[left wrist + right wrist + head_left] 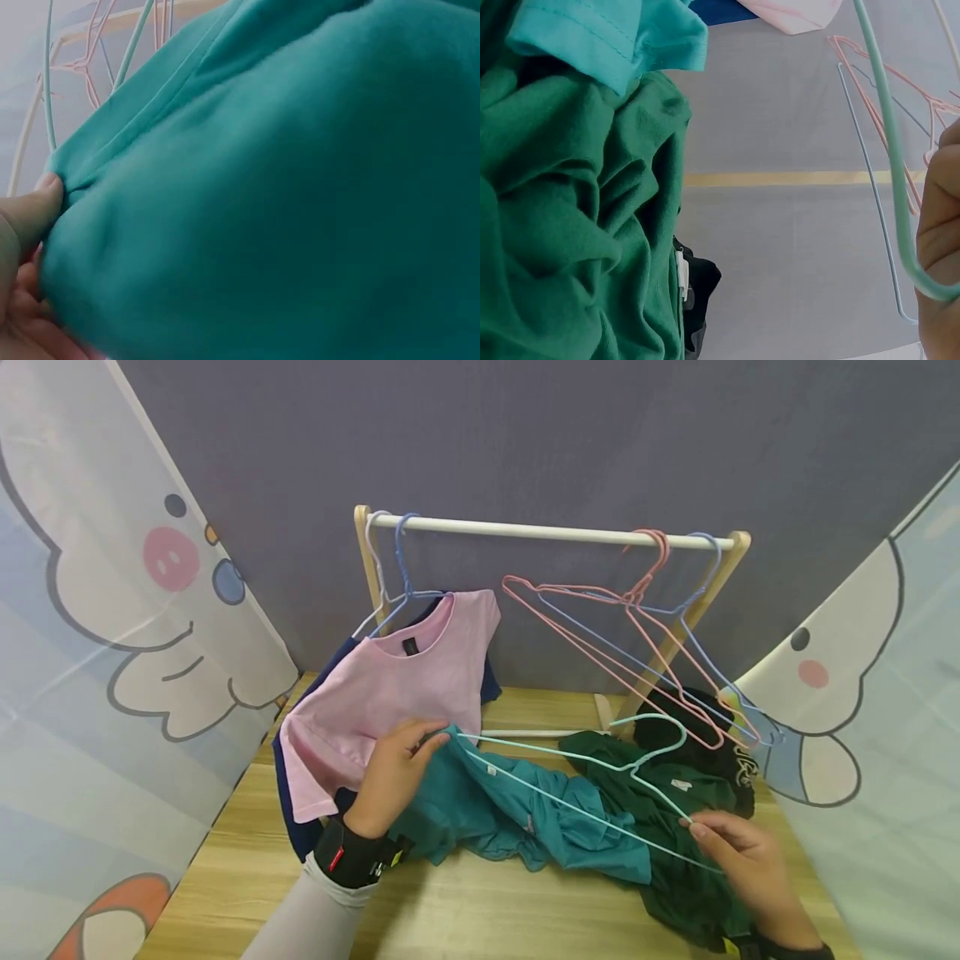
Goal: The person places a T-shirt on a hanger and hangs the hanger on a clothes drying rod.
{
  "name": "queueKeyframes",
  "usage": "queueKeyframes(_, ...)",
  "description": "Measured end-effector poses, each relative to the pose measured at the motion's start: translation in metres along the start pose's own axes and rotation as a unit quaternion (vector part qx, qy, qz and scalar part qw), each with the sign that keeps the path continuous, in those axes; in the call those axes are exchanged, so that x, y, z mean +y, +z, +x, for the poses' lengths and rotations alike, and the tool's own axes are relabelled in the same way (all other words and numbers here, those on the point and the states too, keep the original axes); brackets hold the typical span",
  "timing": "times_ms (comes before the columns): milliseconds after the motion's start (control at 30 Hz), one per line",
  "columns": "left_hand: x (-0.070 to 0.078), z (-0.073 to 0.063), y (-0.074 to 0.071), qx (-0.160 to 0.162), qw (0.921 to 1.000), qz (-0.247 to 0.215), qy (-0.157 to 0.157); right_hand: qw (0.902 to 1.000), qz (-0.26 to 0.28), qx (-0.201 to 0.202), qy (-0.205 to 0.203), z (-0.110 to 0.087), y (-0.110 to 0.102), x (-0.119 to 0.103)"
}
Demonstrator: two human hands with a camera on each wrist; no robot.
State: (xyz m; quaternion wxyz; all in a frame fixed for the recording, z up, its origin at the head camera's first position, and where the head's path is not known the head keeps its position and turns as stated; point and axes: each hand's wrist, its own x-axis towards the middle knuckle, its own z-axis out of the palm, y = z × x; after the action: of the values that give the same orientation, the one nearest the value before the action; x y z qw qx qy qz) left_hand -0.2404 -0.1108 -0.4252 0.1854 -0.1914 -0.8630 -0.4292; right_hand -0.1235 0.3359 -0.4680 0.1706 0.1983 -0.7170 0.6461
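Note:
My left hand (393, 772) pinches the edge of a teal T-shirt (480, 806) near its neckline, thumb on top, at the left end of a mint-green hanger (570, 807). In the left wrist view the teal cloth (262, 195) fills most of the picture and the thumb presses its edge. That left end of the hanger meets the shirt's neck edge. My right hand (750, 860) grips the hanger's right shoulder between thumb and fingers, its hook pointing away. In the right wrist view the hanger's rounded corner (907, 247) passes in front of the fingers.
A wooden rack with a white rail (510, 530) stands behind. A pink T-shirt (420, 668) hangs at its left over a navy garment (288, 827). Pink hangers (633, 597) and a blue hanger (701, 635) hang at right. Dark green (697, 885) and black clothes (742, 768) lie at the right.

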Motion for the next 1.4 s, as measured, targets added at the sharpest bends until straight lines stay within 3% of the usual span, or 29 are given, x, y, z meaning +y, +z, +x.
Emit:
queueKeyframes(167,-0.003,-0.001,-0.003,-0.032,0.9976,0.01,0.061,0.9996,0.005,-0.01,0.024,-0.001,-0.004,0.001)
queueKeyframes(333,-0.003,-0.003,-0.006,-0.08,0.9924,0.0,0.094,0.9989,-0.006,-0.012,0.045,-0.001,-0.003,-0.001)
queueKeyframes(467,0.002,-0.003,-0.004,-0.11,0.9834,-0.008,0.144,0.9967,-0.06,-0.02,0.052,0.004,0.003,-0.006)
queueKeyframes(600,0.009,-0.004,0.002,-0.113,0.9763,0.0,0.184,0.994,-0.089,-0.055,0.029,0.013,0.013,-0.007)
queueKeyframes(733,0.018,-0.005,0.008,-0.113,0.9737,0.004,0.198,0.9922,-0.082,-0.093,-0.005,0.021,0.023,-0.007)
queueKeyframes(1000,0.032,-0.01,0.018,-0.111,0.9698,-0.004,0.217,0.9834,-0.115,-0.14,-0.004,0.031,0.041,-0.005)
queueKeyframes(1200,0.038,-0.015,0.026,-0.12,0.9669,-0.004,0.225,0.981,-0.103,-0.154,-0.057,0.036,0.061,-0.003)
queueKeyframes(1400,0.044,-0.019,0.036,-0.147,0.9608,-0.012,0.235,0.9753,-0.148,-0.159,-0.04,0.037,0.073,0.001)
